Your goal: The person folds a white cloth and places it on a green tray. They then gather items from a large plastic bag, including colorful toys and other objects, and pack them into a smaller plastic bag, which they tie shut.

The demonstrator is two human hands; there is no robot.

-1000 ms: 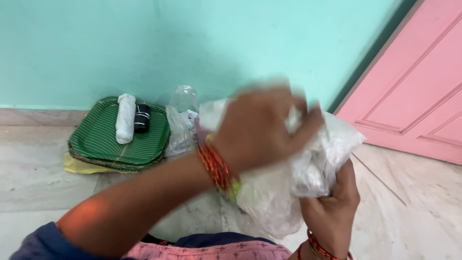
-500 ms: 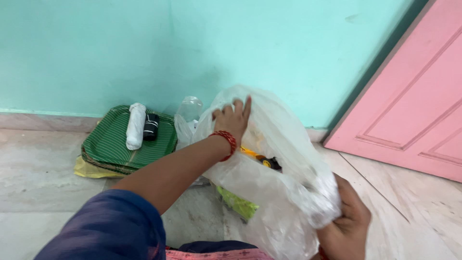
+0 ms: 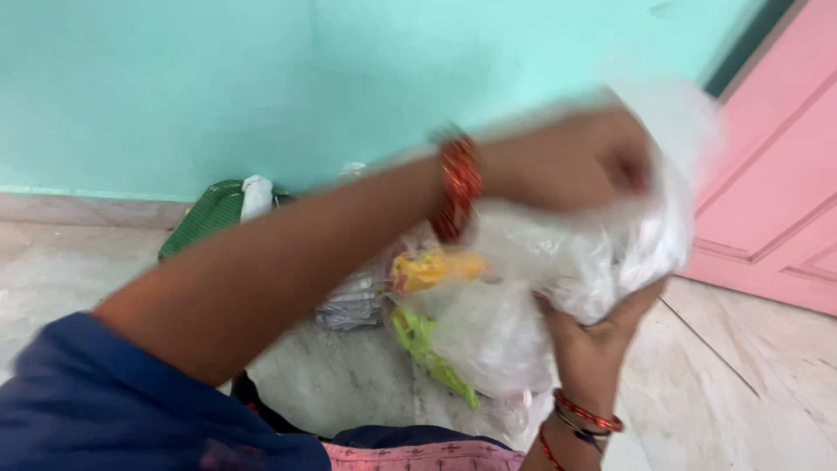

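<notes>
A large translucent white plastic bag point(image 3: 514, 296) hangs in front of me, with yellow point(image 3: 432, 269) and green items point(image 3: 418, 336) showing through its side. My left hand point(image 3: 567, 161), blurred by motion, grips the bag's upper part near the top. My right hand point(image 3: 593, 340) holds the bag from below and behind, fingers curled into the plastic. Red bangles circle both wrists.
A stack of green striped plates point(image 3: 205, 222) with a white roll point(image 3: 255, 194) on it lies by the turquoise wall point(image 3: 261, 78). A small clear bag point(image 3: 353, 301) rests on the marble floor point(image 3: 78, 270). A pink door point(image 3: 776, 192) stands at right.
My left hand has swung from the bag's far left side up and to the right, gathering the top. The bag has risen and bunched; the camera tilted, hiding part of the plates.
</notes>
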